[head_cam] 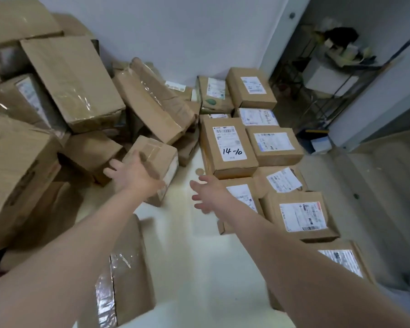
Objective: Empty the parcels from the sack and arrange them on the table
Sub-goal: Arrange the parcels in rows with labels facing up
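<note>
Head view — my left hand (pixel 133 175) lies spread-fingered on a taped parcel (pixel 158 153) at centre frame, my right hand (pixel 210 194) hovers open and empty over the table (pixel 189 256) — labelled parcels (pixel 227 147) rowed at right.

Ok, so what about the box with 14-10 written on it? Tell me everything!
The 14-10 box is a closed brown cardboard parcel, lying flat, label up, among the tidy rows on the right of the white table. Its white label has a barcode on top and the black handwritten numbers below. A labelled box sits beside it. The right hand hovers near it, not touching.
</note>
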Available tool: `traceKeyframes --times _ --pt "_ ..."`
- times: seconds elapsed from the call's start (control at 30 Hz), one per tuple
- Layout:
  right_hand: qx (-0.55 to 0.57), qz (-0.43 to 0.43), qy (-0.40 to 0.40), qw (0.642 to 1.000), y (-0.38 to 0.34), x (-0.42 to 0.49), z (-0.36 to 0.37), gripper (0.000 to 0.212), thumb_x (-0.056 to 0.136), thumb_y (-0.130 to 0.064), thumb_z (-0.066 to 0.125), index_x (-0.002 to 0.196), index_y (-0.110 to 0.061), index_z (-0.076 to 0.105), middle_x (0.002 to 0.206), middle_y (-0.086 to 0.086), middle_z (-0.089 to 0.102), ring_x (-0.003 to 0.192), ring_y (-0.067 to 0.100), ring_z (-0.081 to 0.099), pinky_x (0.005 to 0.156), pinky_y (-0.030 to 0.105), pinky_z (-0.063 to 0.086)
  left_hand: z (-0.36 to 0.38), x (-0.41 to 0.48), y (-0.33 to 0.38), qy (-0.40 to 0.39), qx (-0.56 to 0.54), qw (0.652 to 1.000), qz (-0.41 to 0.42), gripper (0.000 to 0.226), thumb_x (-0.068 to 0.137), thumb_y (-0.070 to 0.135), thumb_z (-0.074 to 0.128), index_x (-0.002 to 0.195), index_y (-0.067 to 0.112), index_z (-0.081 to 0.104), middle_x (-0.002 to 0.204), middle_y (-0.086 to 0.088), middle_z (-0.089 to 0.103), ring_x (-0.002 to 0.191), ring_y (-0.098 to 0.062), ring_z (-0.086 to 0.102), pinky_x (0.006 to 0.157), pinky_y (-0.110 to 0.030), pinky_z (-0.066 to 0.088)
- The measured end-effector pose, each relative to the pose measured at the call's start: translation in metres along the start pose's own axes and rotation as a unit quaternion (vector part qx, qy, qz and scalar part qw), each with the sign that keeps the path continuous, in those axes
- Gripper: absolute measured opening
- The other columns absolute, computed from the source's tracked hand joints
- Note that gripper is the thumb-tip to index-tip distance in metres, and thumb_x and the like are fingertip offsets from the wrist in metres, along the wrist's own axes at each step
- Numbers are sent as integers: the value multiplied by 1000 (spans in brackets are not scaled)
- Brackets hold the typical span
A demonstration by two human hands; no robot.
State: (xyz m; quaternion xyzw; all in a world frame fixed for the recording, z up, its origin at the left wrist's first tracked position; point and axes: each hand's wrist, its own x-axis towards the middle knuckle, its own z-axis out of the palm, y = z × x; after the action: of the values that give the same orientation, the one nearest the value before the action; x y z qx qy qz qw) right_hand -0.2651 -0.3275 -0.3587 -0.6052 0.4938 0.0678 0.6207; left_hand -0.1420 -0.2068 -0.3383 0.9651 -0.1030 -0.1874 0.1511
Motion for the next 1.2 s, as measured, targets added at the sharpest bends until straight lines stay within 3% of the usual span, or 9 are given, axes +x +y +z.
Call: traceKeyframes --times 0.07,0.13,0.2,0.33,0.4,0.53,0.7,0.97,1.2 --pt "-73 -67 26 995 -11 13 -5 61 91 -45 56 144 -26 32 126 -1 56 103 23 61 84 36 51 -9 -7 6 -97 -182 976 -65 82 73 36 79 141 26 35 132 -17 47 115 -35 47 91 -42 48" --pt "-146 -148 59 976 -25 21 -7 68 91 -47 56 148 -22 26 142 2 46 124 25 51 103 43 44 -16 -15 11 -235 -417 869 -125 51 81 24 70 128 18 54 115 -9 62 96 -28 60 75 -44 59" --pt "-168 -199 49 964 -38 22 -5 74 90 -45 58 150 -22 20 147 4 41 131 25 45 108 42 39 -11 -24 9 -292 -469 819 -157 32 82 18 61 113 15 65 103 -8 64 88 -30 61 77 -48 59" --pt "-378 -216 -16 900 -51 19 1 74 92 -34 55 150 -29 9 147 15 31 108 33 54 83 32 40 10 -29 0 -300 -348 873 -163 14 86 18 55 98 14 61 82 -3 61 73 -21 59 80 -38 50" --pt "-467 -164 -24 869 -56 21 2 65 90 -34 54 144 -27 18 133 16 40 92 31 53 72 32 40 10 -23 -4 -311 -291 892 -149 24 84 26 62 104 14 61 96 -3 65 83 -21 60 79 -36 47" --pt "-578 -145 -17 803 -80 39 7 38 86 -44 54 110 -15 51 118 12 58 100 30 58 69 32 43 -9 1 13 -252 -242 932 -99 66 85 32 68 143 16 42 143 -8 45 116 -28 49 85 -31 38" --pt "-442 -190 96 872 -129 55 5 52 86 -48 54 125 -14 54 123 15 53 116 37 50 89 41 48 -42 50 57 -74 -238 968 -30 77 86 35 63 151 21 24 145 -12 36 130 -31 38 106 -36 38" --pt "-417 -244 140 864 -193 125 2 84 78 -74 39 142 -20 41 146 12 41 137 36 30 113 46 23 -66 133 98 129 -59 977 162 67 88 35 57 147 21 30 153 -15 24 142 -35 15 118 -43 18" --pt "-399 -229 96 883 -224 182 -2 54 103 -44 30 146 -12 37 145 15 46 134 34 39 110 41 29 -72 215 133 145 128 945 265 39 96 37 40 130 29 56 156 -4 28 149 -27 3 116 -59 -10"
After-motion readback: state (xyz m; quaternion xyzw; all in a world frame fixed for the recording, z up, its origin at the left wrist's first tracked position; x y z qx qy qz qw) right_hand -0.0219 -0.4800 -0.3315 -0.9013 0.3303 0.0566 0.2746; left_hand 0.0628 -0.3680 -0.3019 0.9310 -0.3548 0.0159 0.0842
